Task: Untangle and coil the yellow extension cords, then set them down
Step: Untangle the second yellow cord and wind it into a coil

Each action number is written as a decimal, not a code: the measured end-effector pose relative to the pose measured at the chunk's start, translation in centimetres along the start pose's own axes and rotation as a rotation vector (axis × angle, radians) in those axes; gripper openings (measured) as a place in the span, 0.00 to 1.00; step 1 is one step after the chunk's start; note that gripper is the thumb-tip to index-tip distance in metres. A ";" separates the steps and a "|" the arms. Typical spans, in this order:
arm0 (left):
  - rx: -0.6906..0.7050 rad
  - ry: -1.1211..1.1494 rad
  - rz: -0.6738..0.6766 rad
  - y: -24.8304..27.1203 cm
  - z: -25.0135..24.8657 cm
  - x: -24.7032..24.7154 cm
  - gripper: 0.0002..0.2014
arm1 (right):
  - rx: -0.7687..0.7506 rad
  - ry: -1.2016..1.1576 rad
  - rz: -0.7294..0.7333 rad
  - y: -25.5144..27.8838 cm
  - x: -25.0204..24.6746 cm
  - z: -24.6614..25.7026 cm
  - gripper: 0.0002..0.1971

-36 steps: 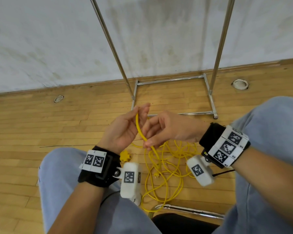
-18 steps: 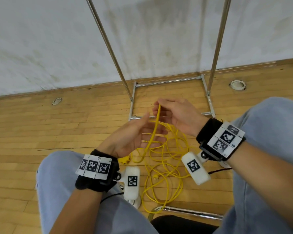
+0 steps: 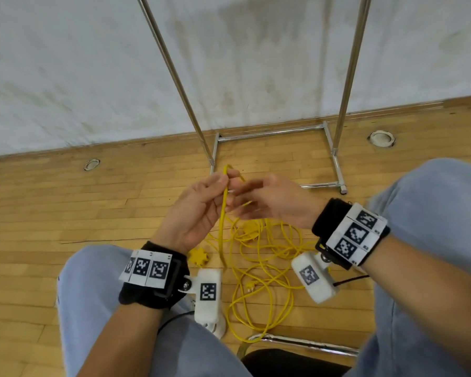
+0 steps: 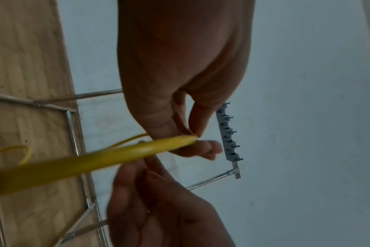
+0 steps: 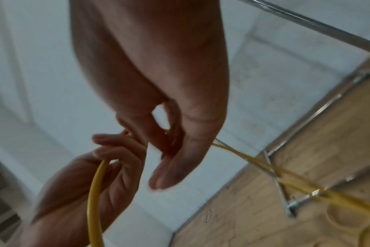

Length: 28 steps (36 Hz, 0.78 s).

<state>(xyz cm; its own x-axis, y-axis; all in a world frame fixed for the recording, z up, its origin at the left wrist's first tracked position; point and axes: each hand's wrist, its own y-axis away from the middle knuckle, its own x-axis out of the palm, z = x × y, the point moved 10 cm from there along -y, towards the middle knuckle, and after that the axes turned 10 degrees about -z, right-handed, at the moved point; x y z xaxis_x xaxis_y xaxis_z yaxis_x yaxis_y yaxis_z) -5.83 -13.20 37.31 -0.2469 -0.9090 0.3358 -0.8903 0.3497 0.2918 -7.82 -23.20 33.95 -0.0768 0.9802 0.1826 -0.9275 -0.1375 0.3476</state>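
- The left hand (image 3: pixel 199 210) has come back up and now pinches the yellow cord (image 3: pixel 222 213) near the top of a little bend. Half a second ago this hand lay flat and wide with the cord running over it.
- The cord hangs straight down from that pinch toward the floor (image 3: pixel 65 213).
- The right hand (image 3: pixel 272 202) has come down and in. Before, it was lifted high, pulling a strand up. Now it sits just beside the left hand, with its fingertips at the same bend.
- The right wrist view shows a thin yellow strand running out from under the right hand's curled fingers (image 5: pixel 169 133), so I think it holds the cord too. The picture is blurry there.
- Most of the cord is in a messy pile (image 3: pixel 261 268) on the floor, between the person's knees. It is still full of loose loops that cross each other.
- A yellow socket block (image 3: pixel 199 257) lies on the floor just under the left wrist. A small plug (image 3: pixel 249 288) lies in the pile.
- A metal rack (image 3: pixel 272 131) stands on the floor by the wall, past the hands.
- What this means: the two hands seem to be making the first loop of a coil. I think only a little of the job is done. No tidy coil can be seen yet, and nothing is set down.
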 end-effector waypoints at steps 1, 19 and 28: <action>0.007 -0.065 0.054 0.3 0.1 0.5 0.11 | 0.019 -0.097 -0.051 -0.3 -0.6 0.2 0.08; -0.310 -0.069 -0.100 -0.2 3.5 -1.0 0.33 | -0.302 0.009 0.118 1.8 1.7 3.5 0.09; -0.241 0.231 -0.224 -0.8 2.7 -3.1 0.15 | -0.162 0.447 0.281 1.5 3.6 -0.6 0.04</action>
<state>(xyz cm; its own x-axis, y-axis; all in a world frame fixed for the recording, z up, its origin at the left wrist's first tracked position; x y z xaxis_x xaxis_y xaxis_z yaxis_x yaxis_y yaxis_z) -5.43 -11.27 33.58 0.0603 -0.9037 0.4238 -0.7900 0.2164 0.5737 -9.72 -19.83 34.63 -0.4447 0.8788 -0.1731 -0.8906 -0.4135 0.1892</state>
